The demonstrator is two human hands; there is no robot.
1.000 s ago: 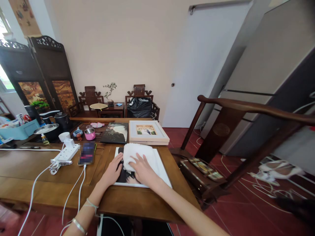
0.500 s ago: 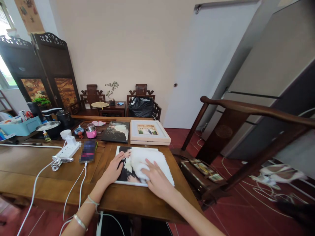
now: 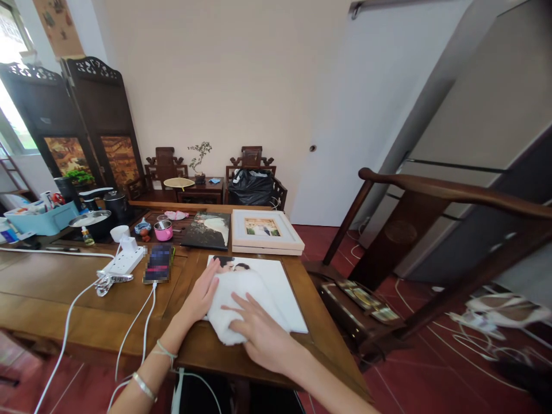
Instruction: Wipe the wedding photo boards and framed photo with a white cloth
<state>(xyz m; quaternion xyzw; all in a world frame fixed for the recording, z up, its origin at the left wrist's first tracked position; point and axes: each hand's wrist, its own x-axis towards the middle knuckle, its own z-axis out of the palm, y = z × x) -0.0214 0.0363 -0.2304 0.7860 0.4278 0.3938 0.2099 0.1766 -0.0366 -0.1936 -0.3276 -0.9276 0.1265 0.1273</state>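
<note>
A photo panel [image 3: 284,287] with a white right side and people's heads at its top lies flat near the table's front edge. Spread over its lower left part is a fluffy white cloth [image 3: 241,284], which hides much of the picture and hangs past the front edge. My right hand [image 3: 259,328] presses on the cloth from above, fingers spread and not wrapped round it. Against the panel's left edge rests my left hand [image 3: 202,290], fingers stretched out, gripping nothing; its fingertips touch the panel beside the cloth.
Behind the panel lie a white-framed picture [image 3: 267,244] and a dark photo panel [image 3: 207,230]. To the left are a phone [image 3: 157,264], a power strip [image 3: 127,261] with cables, a pink cup [image 3: 163,231] and a pan [image 3: 92,227]. A wooden chair [image 3: 401,224] stands right of the table.
My right hand has slid the cloth left and toward me. More of the panel's white right side shows, while the dark clothing in the picture is now covered. My left hand stays at the left edge.
</note>
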